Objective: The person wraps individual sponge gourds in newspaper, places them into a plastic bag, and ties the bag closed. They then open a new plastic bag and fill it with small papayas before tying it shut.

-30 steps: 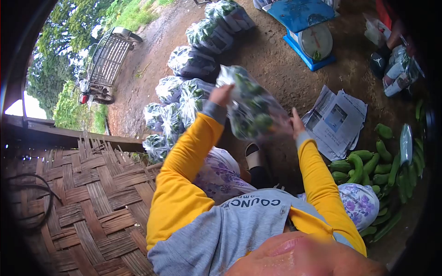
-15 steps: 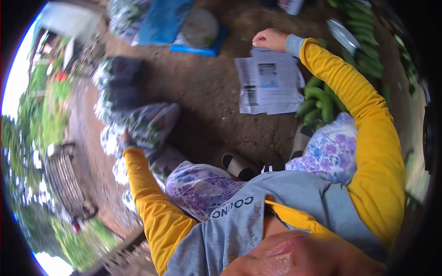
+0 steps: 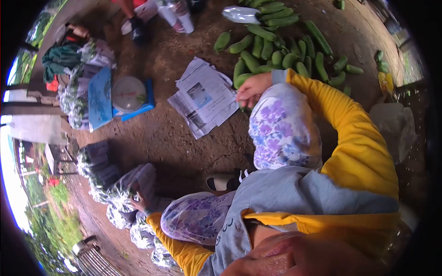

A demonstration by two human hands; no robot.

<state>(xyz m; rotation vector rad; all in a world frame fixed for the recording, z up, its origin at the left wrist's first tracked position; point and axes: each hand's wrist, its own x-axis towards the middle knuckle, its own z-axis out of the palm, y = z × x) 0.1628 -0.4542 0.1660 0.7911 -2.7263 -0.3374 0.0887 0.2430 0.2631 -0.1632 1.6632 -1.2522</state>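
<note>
My left hand point(image 3: 139, 202) rests against a clear plastic bag point(image 3: 146, 178) with green produce in it, fingers apart on its side. More filled plastic bags point(image 3: 94, 161) stand in a row around it. Just right of the newspaper sheets point(image 3: 202, 94), my right hand point(image 3: 254, 89) hangs by my knee with its fingers loosely bent and apart. Close to its back lies a pile of thick green cucumbers point(image 3: 276, 57). A small part of a green one shows below the fingers.
A round scale pan point(image 3: 129, 94) sits on a blue base point(image 3: 146, 110), beside a blue board point(image 3: 100, 99). Further bags and cloth are behind it. Another person's leg point(image 3: 126, 9) and a filled plastic bag point(image 3: 241, 14) are at the far side. A translucent container point(image 3: 393, 126) stands at right.
My view has turned to the right. My right hand has come back from the newspaper's far edge to beside my knee. My left hand stays at the bag.
</note>
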